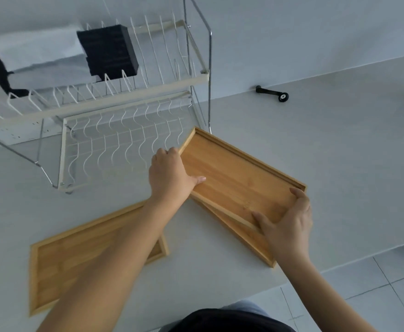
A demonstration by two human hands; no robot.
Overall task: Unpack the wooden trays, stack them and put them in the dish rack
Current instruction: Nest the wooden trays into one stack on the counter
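Note:
A wooden tray (239,178) lies skewed on top of a second wooden tray (251,238) on the white counter, right of centre. My left hand (170,176) grips the top tray's far-left end, thumb inside it. My right hand (289,224) holds the near-right end of the same tray, fingers over its rim. A third wooden tray (59,267) lies flat at the lower left, partly hidden by my left forearm. The white two-tier wire dish rack (124,92) stands at the back left, its lower tier (124,144) just beyond my left hand.
A black block (110,51) and a white wrapped bundle (43,56) sit in the rack's upper tier. A black handled tool (272,92) lies by the wall at the back right. The counter edge (339,257) runs near right, with tiled floor below.

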